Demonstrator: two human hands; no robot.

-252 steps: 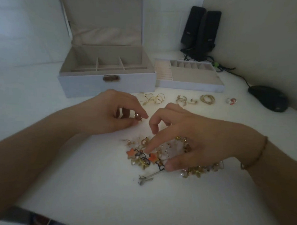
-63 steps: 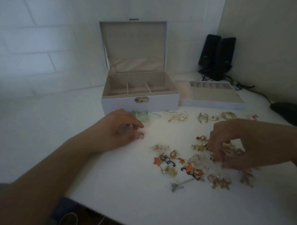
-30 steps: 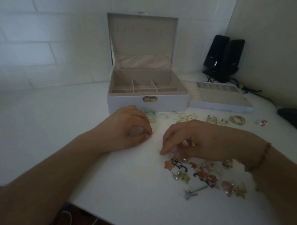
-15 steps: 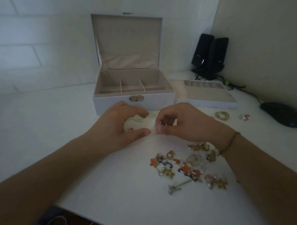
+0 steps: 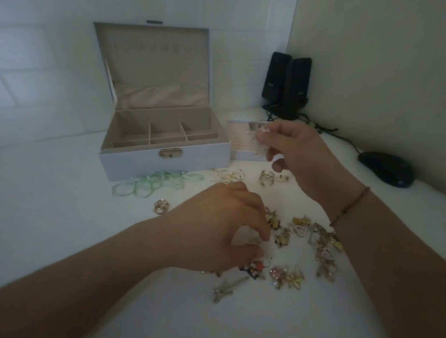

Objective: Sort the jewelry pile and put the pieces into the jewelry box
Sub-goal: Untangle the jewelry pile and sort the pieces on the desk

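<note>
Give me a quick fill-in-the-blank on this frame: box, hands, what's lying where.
1. The lid of the jewelry box stands ____.
2. The right hand is raised in front of the removable tray and pinches a small ____ piece.
3. The left hand reaches down into the ____ of mixed jewelry.
4. The tangled strand lying in front of the box is ____ in colour.

Missing words: open; pale; pile; green

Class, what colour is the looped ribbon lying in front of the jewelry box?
Pale mint green ribbon, head view.

Bare forearms — a thin beaded bracelet (image 5: 349, 207) circles the right wrist.
</note>
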